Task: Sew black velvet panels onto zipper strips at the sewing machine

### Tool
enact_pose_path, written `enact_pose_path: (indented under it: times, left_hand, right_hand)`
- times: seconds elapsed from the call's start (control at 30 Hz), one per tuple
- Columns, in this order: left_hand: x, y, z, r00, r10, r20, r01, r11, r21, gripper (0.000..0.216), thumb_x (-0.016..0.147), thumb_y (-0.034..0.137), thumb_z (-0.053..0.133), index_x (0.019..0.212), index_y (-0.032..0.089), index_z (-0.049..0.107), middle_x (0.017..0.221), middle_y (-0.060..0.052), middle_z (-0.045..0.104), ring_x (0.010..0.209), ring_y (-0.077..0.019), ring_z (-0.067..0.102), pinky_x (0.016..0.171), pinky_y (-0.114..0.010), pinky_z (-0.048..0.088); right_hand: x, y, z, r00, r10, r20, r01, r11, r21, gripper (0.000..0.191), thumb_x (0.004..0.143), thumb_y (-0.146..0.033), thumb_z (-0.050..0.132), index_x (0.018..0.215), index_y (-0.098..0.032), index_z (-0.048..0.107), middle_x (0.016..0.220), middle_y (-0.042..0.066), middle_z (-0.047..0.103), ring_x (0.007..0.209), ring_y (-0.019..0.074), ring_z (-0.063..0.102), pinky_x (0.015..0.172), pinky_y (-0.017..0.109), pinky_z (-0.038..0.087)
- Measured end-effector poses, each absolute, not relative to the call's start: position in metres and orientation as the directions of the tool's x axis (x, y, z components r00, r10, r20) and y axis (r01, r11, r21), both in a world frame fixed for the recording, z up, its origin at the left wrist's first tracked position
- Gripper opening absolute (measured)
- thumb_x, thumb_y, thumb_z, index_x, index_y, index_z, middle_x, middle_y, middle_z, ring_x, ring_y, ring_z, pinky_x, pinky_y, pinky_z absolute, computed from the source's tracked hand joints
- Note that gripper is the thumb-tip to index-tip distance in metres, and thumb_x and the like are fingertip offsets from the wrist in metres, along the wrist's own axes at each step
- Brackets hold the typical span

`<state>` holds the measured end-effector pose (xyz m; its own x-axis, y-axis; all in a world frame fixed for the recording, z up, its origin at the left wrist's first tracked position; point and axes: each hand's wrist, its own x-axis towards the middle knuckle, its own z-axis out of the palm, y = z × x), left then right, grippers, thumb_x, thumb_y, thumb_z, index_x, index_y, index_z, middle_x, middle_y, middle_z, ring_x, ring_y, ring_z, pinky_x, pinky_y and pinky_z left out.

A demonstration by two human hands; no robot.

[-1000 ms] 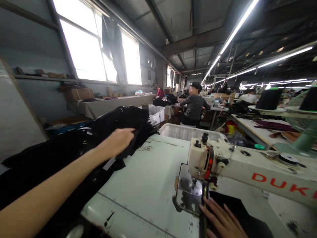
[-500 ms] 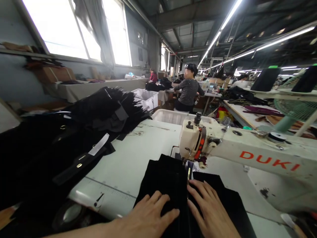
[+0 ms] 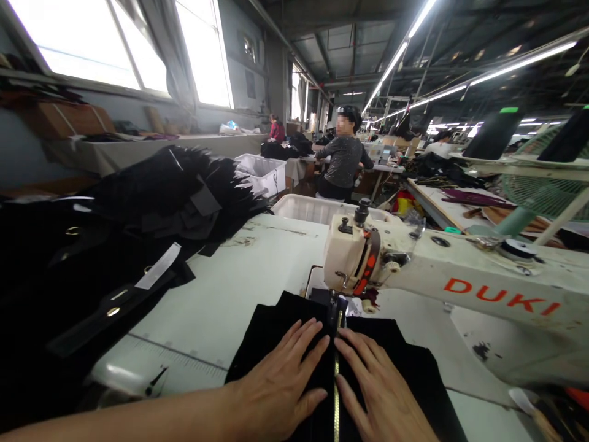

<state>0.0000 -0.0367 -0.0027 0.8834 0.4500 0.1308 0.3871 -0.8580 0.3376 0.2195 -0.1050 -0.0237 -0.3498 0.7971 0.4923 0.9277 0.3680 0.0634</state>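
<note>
My left hand [image 3: 280,380] lies flat, fingers spread, on a black fabric piece [image 3: 262,334] just left of a gold zipper [image 3: 337,374]. My right hand [image 3: 380,387] lies flat on the black fabric [image 3: 414,368] to the zipper's right. Both hands press the cloth down in front of the needle of a white DUKI sewing machine [image 3: 460,276]. The zipper runs straight up to the presser foot [image 3: 338,307].
A large heap of black garment pieces [image 3: 151,202] covers the table's left side. A white bin [image 3: 313,209] stands behind the machine. A person in a grey top [image 3: 343,159] sits at a table further back. A green fan [image 3: 543,196] stands at right.
My left hand left the black heap at the left and brought a black piece beside the right hand. Both hands have since slid forward toward the needle.
</note>
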Motion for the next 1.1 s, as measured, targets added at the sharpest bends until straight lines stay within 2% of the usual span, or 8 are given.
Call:
enact_pose_path:
  times: [0.13,0.27,0.4,0.6,0.77,0.93,1.1]
  left_hand:
    - [0.005,-0.035,0.006,0.896,0.435,0.083,0.391,-0.864,0.317,0.064,0.094,0.026,0.059,0.151,0.011,0.032,0.156,-0.02,0.029,0.146,-0.0326,0.021,0.117,-0.053,0.024]
    - [0.013,-0.024,0.009,0.888,0.451,0.089,0.398,-0.851,0.344,0.058,0.097,0.028,0.053,0.15,0.012,0.035,0.156,-0.019,0.03,0.146,-0.0307,0.021,0.117,-0.054,0.023]
    - [0.013,-0.021,0.005,0.88,0.461,0.111,0.4,-0.847,0.35,0.061,0.096,0.028,0.055,0.151,0.013,0.032,0.157,-0.019,0.027,0.147,-0.0311,0.019,0.117,-0.053,0.023]
    - [0.005,-0.029,0.0,0.886,0.447,0.121,0.394,-0.864,0.313,0.072,0.094,0.028,0.061,0.154,0.016,0.024,0.157,-0.018,0.024,0.146,-0.0316,0.019,0.117,-0.051,0.026]
    - [0.005,-0.027,-0.004,0.895,0.43,0.122,0.387,-0.882,0.269,0.069,0.092,0.028,0.064,0.151,0.011,0.033,0.154,-0.019,0.03,0.144,-0.033,0.026,0.118,-0.047,0.026]
    - [0.01,-0.023,0.002,0.89,0.437,0.131,0.385,-0.873,0.298,0.061,0.095,0.028,0.059,0.15,0.013,0.037,0.153,-0.017,0.035,0.143,-0.0306,0.029,0.118,-0.046,0.027]
    - [0.013,-0.021,0.005,0.895,0.43,0.122,0.387,-0.882,0.268,0.059,0.093,0.026,0.06,0.147,0.012,0.04,0.152,-0.018,0.037,0.143,-0.0311,0.032,0.117,-0.047,0.03]
  right_hand:
    - [0.219,-0.099,-0.025,-0.374,0.788,0.49,0.925,0.357,0.132,0.042,0.088,-0.031,0.055,0.127,-0.016,0.057,0.131,0.01,0.062,0.108,0.027,0.065,0.083,0.041,0.06]
    - [0.221,-0.086,-0.026,-0.335,0.807,0.486,0.938,0.333,0.095,0.039,0.088,-0.023,0.05,0.125,-0.015,0.057,0.133,0.011,0.06,0.114,0.0267,0.063,0.088,0.043,0.059]
    - [0.224,-0.079,-0.026,-0.351,0.788,0.506,0.925,0.374,0.059,0.038,0.091,-0.022,0.048,0.127,-0.015,0.056,0.131,0.01,0.062,0.118,0.0247,0.06,0.093,0.041,0.058]
    - [0.224,-0.083,-0.029,-0.349,0.749,0.563,0.923,0.377,0.07,0.035,0.095,-0.026,0.044,0.123,-0.013,0.06,0.116,0.013,0.069,0.104,0.0249,0.068,0.082,0.037,0.062]
    - [0.226,-0.082,-0.027,-0.391,0.691,0.607,0.9,0.426,0.094,0.029,0.096,-0.021,0.043,0.113,-0.014,0.065,0.113,0.011,0.071,0.104,0.0228,0.068,0.084,0.033,0.061]
    - [0.229,-0.081,-0.026,-0.398,0.678,0.618,0.898,0.425,0.113,0.029,0.096,-0.021,0.045,0.114,-0.017,0.066,0.115,0.007,0.071,0.106,0.0198,0.068,0.087,0.029,0.059]
    - [0.231,-0.081,-0.029,-0.409,0.671,0.619,0.891,0.438,0.114,0.029,0.095,-0.02,0.047,0.115,-0.016,0.067,0.117,0.007,0.07,0.107,0.0194,0.067,0.089,0.028,0.058]
